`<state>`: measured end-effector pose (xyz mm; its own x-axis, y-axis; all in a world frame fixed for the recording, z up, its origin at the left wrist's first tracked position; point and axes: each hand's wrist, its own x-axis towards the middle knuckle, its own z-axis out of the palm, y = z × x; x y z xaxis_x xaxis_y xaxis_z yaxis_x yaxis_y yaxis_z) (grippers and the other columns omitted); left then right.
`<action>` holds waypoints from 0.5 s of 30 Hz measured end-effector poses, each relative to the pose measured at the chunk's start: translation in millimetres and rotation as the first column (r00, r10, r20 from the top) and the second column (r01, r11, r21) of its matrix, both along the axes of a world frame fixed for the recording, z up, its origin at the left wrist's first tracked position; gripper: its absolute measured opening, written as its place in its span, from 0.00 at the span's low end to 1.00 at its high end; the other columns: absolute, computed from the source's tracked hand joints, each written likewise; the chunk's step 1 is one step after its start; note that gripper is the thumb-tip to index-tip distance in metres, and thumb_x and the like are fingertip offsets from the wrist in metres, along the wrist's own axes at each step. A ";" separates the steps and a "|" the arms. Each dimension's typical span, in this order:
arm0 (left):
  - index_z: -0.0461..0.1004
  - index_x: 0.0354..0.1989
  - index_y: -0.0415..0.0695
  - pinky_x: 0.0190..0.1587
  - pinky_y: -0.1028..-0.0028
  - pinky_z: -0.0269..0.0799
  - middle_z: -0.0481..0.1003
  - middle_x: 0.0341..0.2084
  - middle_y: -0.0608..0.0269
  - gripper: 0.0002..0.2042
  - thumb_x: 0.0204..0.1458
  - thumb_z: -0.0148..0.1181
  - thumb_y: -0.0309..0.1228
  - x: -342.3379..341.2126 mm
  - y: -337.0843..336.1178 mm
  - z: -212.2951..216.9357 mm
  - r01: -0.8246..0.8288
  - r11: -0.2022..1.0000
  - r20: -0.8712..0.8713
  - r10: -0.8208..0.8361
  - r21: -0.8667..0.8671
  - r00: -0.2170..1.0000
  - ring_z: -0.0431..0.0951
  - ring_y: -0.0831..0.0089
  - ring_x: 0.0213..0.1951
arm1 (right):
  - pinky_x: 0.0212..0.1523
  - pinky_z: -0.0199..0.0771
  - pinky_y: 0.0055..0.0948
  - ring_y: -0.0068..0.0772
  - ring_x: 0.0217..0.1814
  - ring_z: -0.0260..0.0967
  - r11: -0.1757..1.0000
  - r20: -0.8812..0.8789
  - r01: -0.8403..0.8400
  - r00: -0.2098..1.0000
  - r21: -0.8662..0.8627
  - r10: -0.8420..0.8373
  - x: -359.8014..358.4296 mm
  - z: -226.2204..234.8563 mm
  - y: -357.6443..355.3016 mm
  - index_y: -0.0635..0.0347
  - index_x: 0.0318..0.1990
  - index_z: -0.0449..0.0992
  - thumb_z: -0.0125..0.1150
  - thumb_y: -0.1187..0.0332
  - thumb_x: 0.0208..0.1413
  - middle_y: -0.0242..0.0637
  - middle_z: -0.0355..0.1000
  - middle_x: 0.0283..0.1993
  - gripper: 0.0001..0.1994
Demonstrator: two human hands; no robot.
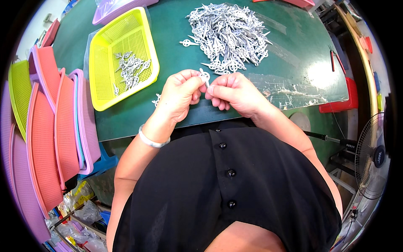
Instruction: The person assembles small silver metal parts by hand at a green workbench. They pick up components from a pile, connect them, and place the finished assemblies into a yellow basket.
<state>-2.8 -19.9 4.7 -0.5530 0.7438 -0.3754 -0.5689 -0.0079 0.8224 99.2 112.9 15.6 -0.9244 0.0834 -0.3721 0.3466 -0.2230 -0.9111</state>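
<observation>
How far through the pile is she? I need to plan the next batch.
Done: only a small cluster of metal pieces lies in the yellow basket. In hand: left hand and right hand pinch one small white part. Left: the large heap on the green table, so early on.

From my feed, the small silvery metal part (pixel 204 77) is mostly hidden between the fingertips of my left hand (pixel 179 95) and right hand (pixel 233 93). The pink plastic basket (pixel 121 8) is cut off at the top edge. The pieces in the heaped pile of silvery metal parts (pixel 228 35) are too small to make out.
</observation>
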 end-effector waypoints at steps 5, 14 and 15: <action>0.69 0.24 0.40 0.15 0.87 0.53 0.69 0.16 0.67 0.04 0.47 0.53 0.27 1.8 -0.7 0.3 -0.004 1.000 -0.001 0.004 -0.014 1.000 0.60 0.86 0.13 | 0.18 0.60 0.14 0.15 0.17 0.62 0.999 0.023 -0.012 1.000 -0.052 0.013 0.5 -2.2 1.1 0.62 0.25 0.73 0.52 0.68 0.50 0.29 0.67 0.17 0.08; 0.69 0.24 0.40 0.14 0.86 0.51 0.69 0.16 0.66 0.05 0.49 0.50 0.27 3.9 -4.1 1.6 -0.015 1.000 -0.008 0.015 -0.006 1.000 0.58 0.84 0.13 | 0.17 0.58 0.16 0.18 0.16 0.61 0.975 0.032 -0.010 0.999 -0.223 0.018 1.7 -4.1 2.7 0.62 0.24 0.72 0.51 0.69 0.48 0.30 0.66 0.16 0.07; 0.69 0.24 0.41 0.14 0.86 0.51 0.69 0.16 0.66 0.05 0.49 0.50 0.27 4.4 -4.2 1.9 -0.018 1.000 -0.012 0.018 -0.007 1.000 0.58 0.84 0.13 | 0.17 0.57 0.16 0.18 0.16 0.61 0.973 0.032 -0.012 0.999 -0.231 0.020 1.8 -4.7 2.8 0.62 0.24 0.72 0.51 0.69 0.48 0.30 0.66 0.16 0.07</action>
<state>1.7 -24.0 6.6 -0.5708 0.7309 -0.3742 -0.5588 -0.0119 0.8292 101.0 115.8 10.9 -0.9114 -0.0225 -0.4110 0.3817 -0.4198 -0.8234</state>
